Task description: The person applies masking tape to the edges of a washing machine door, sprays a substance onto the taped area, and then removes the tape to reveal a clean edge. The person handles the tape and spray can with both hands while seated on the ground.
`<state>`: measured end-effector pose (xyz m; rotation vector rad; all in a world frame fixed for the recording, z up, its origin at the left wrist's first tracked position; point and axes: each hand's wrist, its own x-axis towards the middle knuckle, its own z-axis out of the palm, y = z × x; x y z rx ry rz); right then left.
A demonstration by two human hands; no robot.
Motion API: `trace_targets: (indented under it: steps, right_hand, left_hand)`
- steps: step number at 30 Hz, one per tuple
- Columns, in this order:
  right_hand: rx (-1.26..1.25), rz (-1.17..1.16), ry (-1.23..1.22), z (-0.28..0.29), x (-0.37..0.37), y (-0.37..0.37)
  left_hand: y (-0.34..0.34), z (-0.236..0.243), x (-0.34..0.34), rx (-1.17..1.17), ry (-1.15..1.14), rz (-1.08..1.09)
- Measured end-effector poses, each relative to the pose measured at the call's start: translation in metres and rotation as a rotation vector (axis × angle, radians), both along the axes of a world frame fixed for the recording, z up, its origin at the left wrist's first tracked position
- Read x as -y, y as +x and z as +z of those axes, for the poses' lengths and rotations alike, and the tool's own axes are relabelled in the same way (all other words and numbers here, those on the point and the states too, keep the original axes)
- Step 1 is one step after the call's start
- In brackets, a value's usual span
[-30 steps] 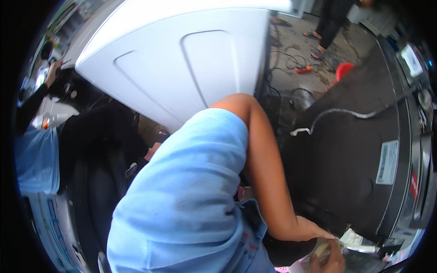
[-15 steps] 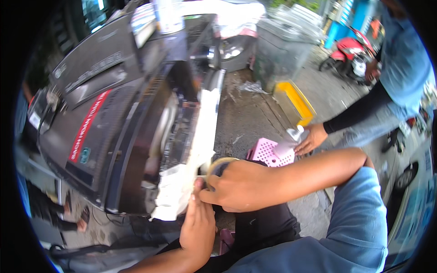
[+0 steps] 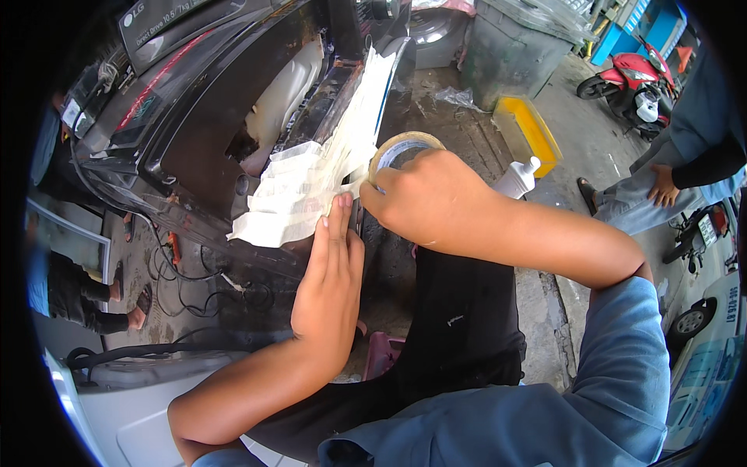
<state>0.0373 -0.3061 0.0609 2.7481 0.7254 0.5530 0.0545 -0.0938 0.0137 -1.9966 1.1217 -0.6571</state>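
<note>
My right hand (image 3: 424, 194) is closed around a roll of masking tape (image 3: 406, 146), held upright at the edge of a dark appliance casing (image 3: 194, 132). My left hand (image 3: 331, 257) has its fingers stretched out and laid side by side. Its fingertips press on the tape near the casing's right edge, just left of the roll. Overlapping strips of cream tape (image 3: 299, 191) cover this edge, running from the near corner toward the far end. A curved pale part (image 3: 284, 97) shows through the casing's open front. The thumb of my left hand is hidden.
A white bottle (image 3: 516, 180) stands beyond my right forearm, partly hidden. Past it are a yellow-lined bin (image 3: 529, 136) and a grey bin (image 3: 517, 54). Cables (image 3: 198, 300) lie on the floor at left. A co-worker (image 3: 677, 179) stands at right, near a red motorbike (image 3: 634, 82).
The co-worker's hand has let go of the white bottle and drawn back to the right. My view has shifted, and the casing appears higher. My hands stay at the taped edge, the roll still held.
</note>
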Motion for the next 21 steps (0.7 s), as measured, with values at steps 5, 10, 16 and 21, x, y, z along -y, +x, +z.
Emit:
trace_targets:
  steps: [5,10,16,21]
  right_hand:
    - [0.180,-0.002,-0.058,-0.010,-0.005,-0.018]
    - [0.220,0.022,-0.105,-0.014,-0.002,-0.014]
    - [0.194,0.086,-0.229,-0.009,0.002,-0.006]
    - [0.135,0.082,-0.316,-0.003,0.000,-0.003]
  left_hand:
    - [0.002,-0.006,0.006,0.031,0.036,0.013]
    - [-0.003,-0.004,0.009,-0.012,0.028,0.062]
    - [-0.007,-0.003,0.006,-0.048,-0.029,0.064]
    - [-0.004,-0.008,0.005,-0.030,-0.026,0.044]
